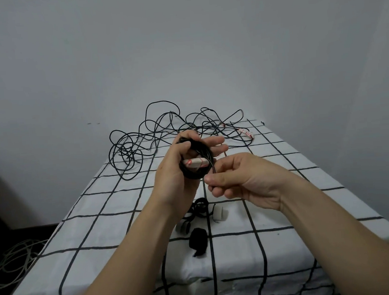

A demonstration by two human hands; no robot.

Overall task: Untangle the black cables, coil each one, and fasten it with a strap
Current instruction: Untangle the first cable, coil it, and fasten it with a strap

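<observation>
My left hand [174, 172] grips a small coil of black cable [196, 174] above the middle of the table, with a taped white-and-red cable end [196, 163] lying across the coil. My right hand [235, 179] is just right of the coil, and its curled fingers pinch the cable strand that leaves the coil. A tangle of loose black cable [164, 133] sprawls over the far end of the table. Black straps [197, 208], a white strap roll [221, 214] and a black roll [198, 241] lie on the cloth below my hands.
The table carries a white cloth with a black grid [285, 186]. Another taped cable end [247, 134] lies at the far right of the tangle. Grey cable coils [11, 261] sit on the floor at the left. A plain wall stands behind.
</observation>
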